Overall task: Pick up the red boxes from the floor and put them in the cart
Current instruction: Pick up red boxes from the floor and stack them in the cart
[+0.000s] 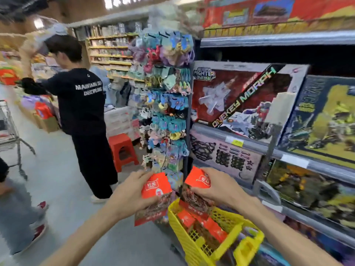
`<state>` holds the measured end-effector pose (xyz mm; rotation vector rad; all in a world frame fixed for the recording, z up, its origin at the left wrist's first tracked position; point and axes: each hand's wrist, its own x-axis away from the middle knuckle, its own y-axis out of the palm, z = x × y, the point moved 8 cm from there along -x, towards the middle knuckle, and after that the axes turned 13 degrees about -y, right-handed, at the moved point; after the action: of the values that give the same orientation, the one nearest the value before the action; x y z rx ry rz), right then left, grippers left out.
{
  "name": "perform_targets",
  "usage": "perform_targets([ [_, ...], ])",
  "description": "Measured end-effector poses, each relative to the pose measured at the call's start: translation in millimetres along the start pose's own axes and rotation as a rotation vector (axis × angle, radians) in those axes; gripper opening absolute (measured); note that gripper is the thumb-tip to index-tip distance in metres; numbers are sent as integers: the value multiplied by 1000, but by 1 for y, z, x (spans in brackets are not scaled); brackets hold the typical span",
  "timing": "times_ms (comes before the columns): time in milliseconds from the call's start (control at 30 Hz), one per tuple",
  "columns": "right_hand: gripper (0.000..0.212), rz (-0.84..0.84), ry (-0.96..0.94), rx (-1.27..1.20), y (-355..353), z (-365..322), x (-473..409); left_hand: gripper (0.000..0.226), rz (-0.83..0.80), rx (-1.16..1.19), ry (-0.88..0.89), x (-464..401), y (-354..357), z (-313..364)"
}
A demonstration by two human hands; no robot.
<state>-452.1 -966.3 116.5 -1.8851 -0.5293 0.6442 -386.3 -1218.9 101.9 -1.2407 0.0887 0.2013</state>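
Observation:
My left hand (132, 191) grips a red box (156, 189) with a white label, held upright just left of the yellow cart (194, 244). My right hand (213, 187) grips a second red box (197, 180) above the cart's far end. Both boxes hang in the air over the cart's rim. Inside the yellow cart lie several more red boxes (209, 225). The cart's handle (247, 246) is near the bottom edge of the view.
Toy shelves (288, 148) with big boxes run along the right. A hanging rack of small toys (165, 104) stands straight ahead. A person in black (84, 116) stands on the left, by a red stool (123, 148). A metal trolley (9, 131) is at far left, a leg with a red shoe (38, 227) nearby.

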Motion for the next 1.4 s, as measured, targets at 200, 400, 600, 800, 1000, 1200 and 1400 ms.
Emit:
perform_targets([
  [200, 79, 48, 241, 85, -1, 70, -28, 96, -88, 54, 245, -122, 45, 24],
  [400, 84, 129, 449, 114, 15, 159, -40, 99, -201, 47, 496, -224, 133, 76],
  [600, 89, 136, 698, 81, 50, 226, -37, 100, -357, 4, 698, -285, 234, 113],
  [800, 92, 120, 949, -13, 112, 263, -18, 101, -557, -10, 799, -297, 344, 111],
  [1000, 103, 217, 1144, -76, 191, 297, 2, 95, -764, -93, 858, -283, 483, 89],
  [1200, 98, 223, 1248, -89, 252, 306, 11, 90, -843, -180, 939, -253, 613, 59],
  [1400, 100, 206, 1271, -109, 311, 311, 24, 90, -827, -332, 1053, -224, 703, 29],
])
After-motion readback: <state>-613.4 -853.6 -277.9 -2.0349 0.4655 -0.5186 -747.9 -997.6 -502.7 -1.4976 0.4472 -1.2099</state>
